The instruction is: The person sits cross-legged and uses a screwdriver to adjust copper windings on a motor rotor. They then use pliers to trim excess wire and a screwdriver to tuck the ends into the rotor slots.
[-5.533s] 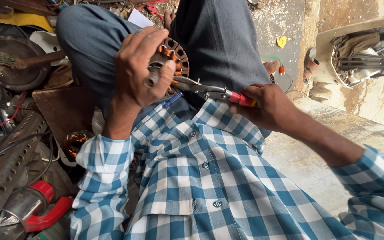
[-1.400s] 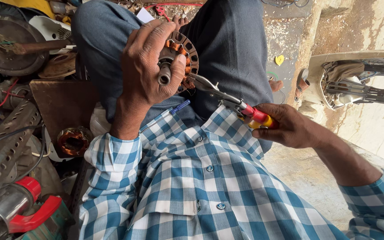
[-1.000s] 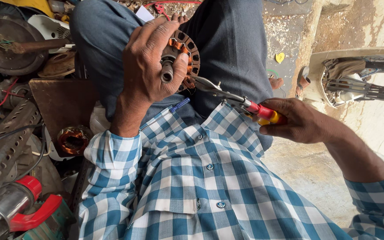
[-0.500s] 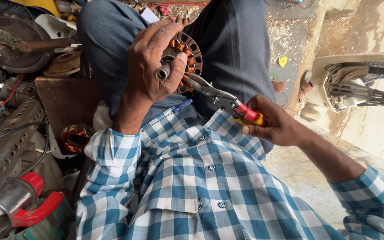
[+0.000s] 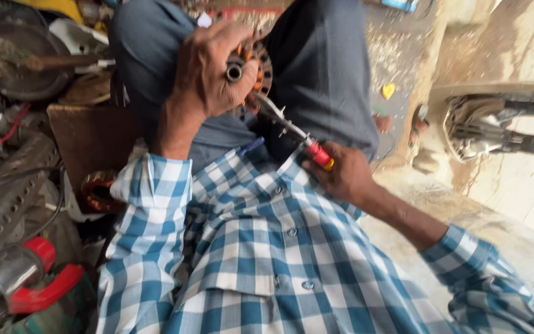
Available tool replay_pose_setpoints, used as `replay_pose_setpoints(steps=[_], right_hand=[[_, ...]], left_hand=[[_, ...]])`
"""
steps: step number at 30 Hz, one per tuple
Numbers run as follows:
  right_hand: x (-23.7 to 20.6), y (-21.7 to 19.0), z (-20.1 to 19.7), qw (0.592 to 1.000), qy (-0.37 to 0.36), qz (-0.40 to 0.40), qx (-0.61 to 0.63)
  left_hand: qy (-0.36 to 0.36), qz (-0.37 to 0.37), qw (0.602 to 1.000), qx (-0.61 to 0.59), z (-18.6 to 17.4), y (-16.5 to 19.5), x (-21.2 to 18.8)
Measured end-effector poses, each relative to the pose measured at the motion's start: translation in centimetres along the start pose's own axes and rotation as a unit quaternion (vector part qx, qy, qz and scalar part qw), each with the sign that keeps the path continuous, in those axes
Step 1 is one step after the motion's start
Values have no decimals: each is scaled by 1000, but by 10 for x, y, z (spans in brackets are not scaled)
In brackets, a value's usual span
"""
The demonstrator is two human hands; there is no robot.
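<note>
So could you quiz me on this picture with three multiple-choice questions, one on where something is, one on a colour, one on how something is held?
1. Where do the tips of the pliers touch?
A. the edge of the round wound part
B. the red clamp
C. the shirt pocket

2. What colour are the plier handles?
A. all green
B. red with yellow
C. black

3. How is the round wound part held?
A. lying loose on the floor
B. hanging from a wire
C. gripped in the left hand above the lap

Answers: 1 A, the metal tips meet its lower rim. 2 B, red with a yellow end shows above the right hand. 3 C, the fingers wrap over it.
</note>
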State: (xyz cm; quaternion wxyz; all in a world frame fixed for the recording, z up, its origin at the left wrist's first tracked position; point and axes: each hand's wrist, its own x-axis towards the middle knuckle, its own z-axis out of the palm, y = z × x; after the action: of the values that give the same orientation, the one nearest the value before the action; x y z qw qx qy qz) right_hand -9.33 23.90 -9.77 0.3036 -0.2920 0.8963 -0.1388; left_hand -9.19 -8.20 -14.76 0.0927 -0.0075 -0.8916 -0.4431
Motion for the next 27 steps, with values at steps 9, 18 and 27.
replay_pose_setpoints(steps=[9, 18, 27], right_hand=[[2, 32, -21, 940, -229, 69, 242], [-16, 7, 22, 995, 76, 32, 63], [-28, 10, 0, 982, 85, 4, 168]], left_hand=[[145, 147, 978, -35, 11, 10, -17], [38, 67, 997, -17, 4, 14, 8], [148, 109, 981, -57, 3, 23, -11]])
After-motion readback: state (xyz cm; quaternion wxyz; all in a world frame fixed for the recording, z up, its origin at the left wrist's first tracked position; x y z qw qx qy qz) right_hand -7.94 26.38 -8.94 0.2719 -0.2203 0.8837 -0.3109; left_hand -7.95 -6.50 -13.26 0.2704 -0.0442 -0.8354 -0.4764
